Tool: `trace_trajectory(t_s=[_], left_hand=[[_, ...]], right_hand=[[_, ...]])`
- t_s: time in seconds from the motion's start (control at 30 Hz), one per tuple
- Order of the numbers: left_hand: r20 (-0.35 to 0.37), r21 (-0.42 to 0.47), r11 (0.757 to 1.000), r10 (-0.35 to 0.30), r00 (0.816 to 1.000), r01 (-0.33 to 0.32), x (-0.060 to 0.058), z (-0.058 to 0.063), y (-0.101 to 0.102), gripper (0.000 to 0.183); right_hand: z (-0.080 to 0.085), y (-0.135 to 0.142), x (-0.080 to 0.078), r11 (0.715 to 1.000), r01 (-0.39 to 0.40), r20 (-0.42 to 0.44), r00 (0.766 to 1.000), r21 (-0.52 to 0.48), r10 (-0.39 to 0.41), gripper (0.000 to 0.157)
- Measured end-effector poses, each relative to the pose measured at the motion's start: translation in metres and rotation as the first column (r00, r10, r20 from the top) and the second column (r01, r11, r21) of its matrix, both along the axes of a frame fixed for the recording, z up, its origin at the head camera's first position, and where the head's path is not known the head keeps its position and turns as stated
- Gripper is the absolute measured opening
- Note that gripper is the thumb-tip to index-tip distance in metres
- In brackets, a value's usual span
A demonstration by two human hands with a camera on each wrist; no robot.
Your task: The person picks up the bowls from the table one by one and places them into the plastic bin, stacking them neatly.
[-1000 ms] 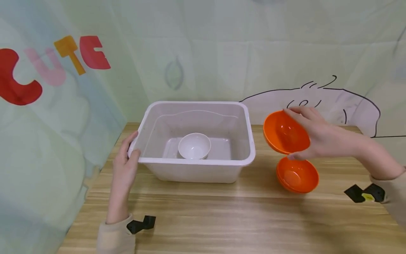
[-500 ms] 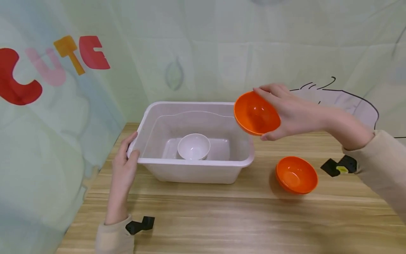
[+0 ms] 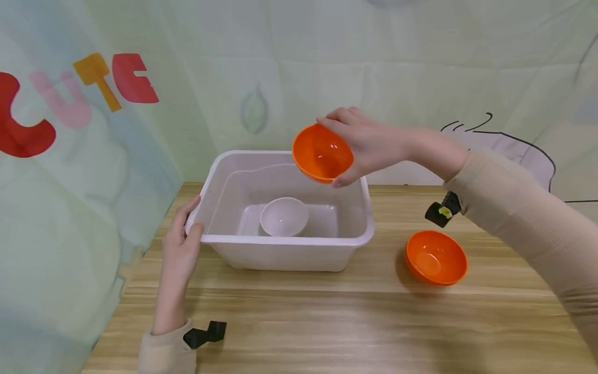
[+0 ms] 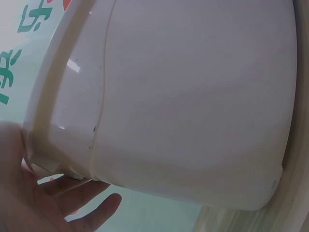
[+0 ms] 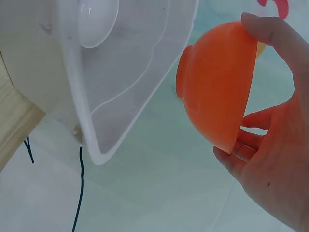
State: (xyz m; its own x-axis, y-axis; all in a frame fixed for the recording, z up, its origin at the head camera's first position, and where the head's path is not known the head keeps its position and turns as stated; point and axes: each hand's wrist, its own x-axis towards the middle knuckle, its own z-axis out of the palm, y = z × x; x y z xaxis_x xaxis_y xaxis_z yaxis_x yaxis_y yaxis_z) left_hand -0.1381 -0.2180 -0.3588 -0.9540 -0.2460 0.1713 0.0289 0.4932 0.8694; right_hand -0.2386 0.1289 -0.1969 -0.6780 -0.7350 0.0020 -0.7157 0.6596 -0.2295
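My right hand (image 3: 369,143) grips an orange bowl (image 3: 321,154) by its rim, thumb on one side and fingers on the other. The bowl hangs tilted above the back right part of a pale plastic tub (image 3: 289,254). In the right wrist view the orange bowl (image 5: 219,84) shows its outside and foot, apart from the tub. On the tub's floor sits a white bowl (image 3: 284,217). My left hand (image 3: 181,249) holds the tub's left rim; in the left wrist view its fingers (image 4: 82,198) curl under that rim.
Another orange bowl (image 3: 436,258), seemingly stacked in a second one, stands on the wooden table (image 3: 299,322) right of the tub. A printed cloth (image 3: 224,104) hangs behind and to the left of the table.
My right hand has carried the orange bowl leftward and up, from over the other orange bowls to over the tub. The left hand has kept its hold on the rim.
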Motion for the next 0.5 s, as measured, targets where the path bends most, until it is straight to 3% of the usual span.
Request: trace_trajectory(t_s=[0.23,0.5], left_hand=[[0.003,-0.018,1.0,-0.007,1.0,0.007,-0.002,0.0,0.001,0.051],[0.003,0.009,1.0,-0.014,1.0,0.014,0.0,0.001,0.002,0.051]], right_hand=[[0.001,-0.03,-0.018,0.991,-0.009,0.11,0.994,0.133,-0.005,0.104],[-0.019,-0.068,-0.036,0.967,-0.043,0.137,0.991,0.251,0.009,0.106]])
